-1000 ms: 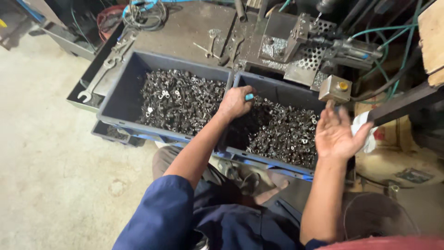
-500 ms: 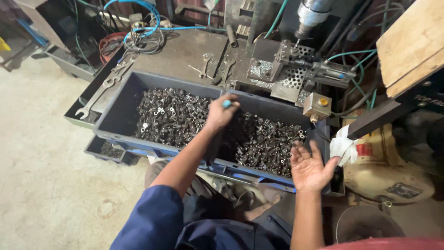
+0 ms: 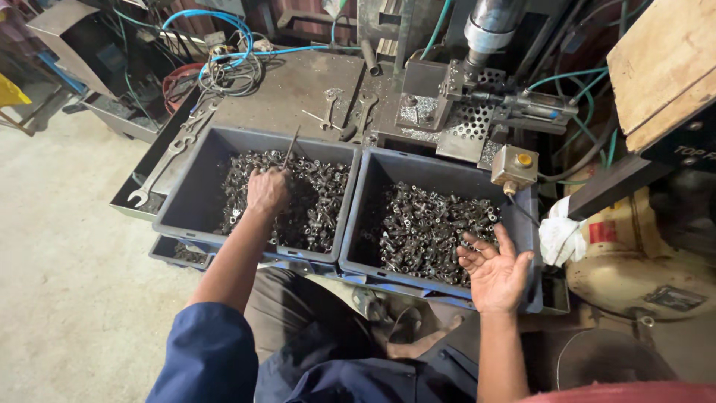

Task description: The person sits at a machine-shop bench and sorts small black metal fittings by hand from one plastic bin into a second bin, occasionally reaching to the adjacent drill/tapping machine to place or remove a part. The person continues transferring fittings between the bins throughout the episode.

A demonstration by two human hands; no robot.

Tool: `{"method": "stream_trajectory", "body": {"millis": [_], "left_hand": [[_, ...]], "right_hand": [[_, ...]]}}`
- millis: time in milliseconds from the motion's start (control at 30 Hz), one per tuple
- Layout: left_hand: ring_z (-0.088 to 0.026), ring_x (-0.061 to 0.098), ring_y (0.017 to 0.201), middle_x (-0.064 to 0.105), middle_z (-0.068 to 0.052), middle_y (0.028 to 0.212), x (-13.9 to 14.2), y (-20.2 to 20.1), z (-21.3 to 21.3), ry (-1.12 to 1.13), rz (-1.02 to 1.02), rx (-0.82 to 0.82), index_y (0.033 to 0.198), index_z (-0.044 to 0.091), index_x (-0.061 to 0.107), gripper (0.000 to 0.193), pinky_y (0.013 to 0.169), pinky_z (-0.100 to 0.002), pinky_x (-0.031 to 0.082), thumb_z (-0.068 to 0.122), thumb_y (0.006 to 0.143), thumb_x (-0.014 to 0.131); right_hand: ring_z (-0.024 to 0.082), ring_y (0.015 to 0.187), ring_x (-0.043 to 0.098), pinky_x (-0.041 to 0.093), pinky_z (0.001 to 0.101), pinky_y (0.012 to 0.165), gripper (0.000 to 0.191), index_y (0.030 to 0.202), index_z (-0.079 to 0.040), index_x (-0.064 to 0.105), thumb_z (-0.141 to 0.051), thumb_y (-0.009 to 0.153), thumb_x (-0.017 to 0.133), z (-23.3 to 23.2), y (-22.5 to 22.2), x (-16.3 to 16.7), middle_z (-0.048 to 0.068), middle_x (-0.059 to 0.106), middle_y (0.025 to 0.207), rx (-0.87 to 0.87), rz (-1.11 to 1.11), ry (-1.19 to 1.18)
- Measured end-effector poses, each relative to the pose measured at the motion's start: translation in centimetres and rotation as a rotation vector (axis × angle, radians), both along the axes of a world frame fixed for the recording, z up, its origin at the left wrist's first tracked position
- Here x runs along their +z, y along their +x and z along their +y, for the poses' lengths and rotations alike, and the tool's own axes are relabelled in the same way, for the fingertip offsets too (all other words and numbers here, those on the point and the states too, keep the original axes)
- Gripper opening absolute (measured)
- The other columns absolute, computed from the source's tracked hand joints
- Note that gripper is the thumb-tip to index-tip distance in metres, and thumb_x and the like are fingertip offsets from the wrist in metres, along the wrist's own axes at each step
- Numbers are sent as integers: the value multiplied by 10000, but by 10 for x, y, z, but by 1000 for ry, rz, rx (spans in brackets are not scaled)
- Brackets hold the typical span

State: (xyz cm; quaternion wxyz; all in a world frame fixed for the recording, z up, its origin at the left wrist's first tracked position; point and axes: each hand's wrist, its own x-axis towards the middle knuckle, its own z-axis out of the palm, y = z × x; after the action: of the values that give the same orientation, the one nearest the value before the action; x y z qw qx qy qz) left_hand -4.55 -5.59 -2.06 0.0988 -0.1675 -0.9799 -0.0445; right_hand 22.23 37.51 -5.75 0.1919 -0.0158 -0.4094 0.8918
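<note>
My left hand is pushed down into the pile of little metal parts in the left bin, fingers curled in the pile, though I cannot tell if it grips any. My right hand is open, palm up and empty, over the near edge of the right bin, with more small metal parts just beyond its fingers. Past both hands sits a press machine; wrenches lie left of my left hand, and a white rag is just right of my right hand.
</note>
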Motion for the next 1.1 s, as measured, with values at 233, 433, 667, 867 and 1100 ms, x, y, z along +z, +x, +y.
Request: {"method": "stream_trajectory", "body": {"millis": [233,433,667,867,1100], "left_hand": [[-358,741,907,755,-171,926,-19,-5,1,-66,-100,5,992,147,736,204,1033,-541,459,153,877,568],[-344,753,867,762,-159,893,-22,-4,2,-68,-31,-1,909,124,747,167,970,-529,498,162,852,594],[-353,762,831,760,-174,874,-28,-2,3,-44,-64,74,833,106,765,176,788,-476,581,167,846,601],[-384,748,873,753,-212,922,-23,2,-3,22,-150,82,841,63,780,203,785,-466,599,205,832,635],[-349,759,904,764,-189,936,-25,6,-5,-88,-171,6,832,82,783,189,795,-471,598,145,854,607]], "right_hand": [[394,1031,689,576,466,882,928,1620,-89,377,-785,1006,364,-4,0,3,329,622,1292,1,9,5],[397,1037,688,573,461,888,913,1614,-91,379,-775,1009,368,-3,2,3,338,616,1302,7,2,10],[394,1032,688,577,463,883,911,1613,-88,382,-773,1013,374,-3,1,3,331,621,1290,-5,-3,17],[393,1039,688,577,462,879,901,1608,-92,387,-767,1012,391,-2,1,2,322,629,1282,-6,-3,26],[387,1054,687,571,467,903,859,1610,-106,416,-744,1035,411,-1,3,-2,304,637,1305,19,10,21]]}}
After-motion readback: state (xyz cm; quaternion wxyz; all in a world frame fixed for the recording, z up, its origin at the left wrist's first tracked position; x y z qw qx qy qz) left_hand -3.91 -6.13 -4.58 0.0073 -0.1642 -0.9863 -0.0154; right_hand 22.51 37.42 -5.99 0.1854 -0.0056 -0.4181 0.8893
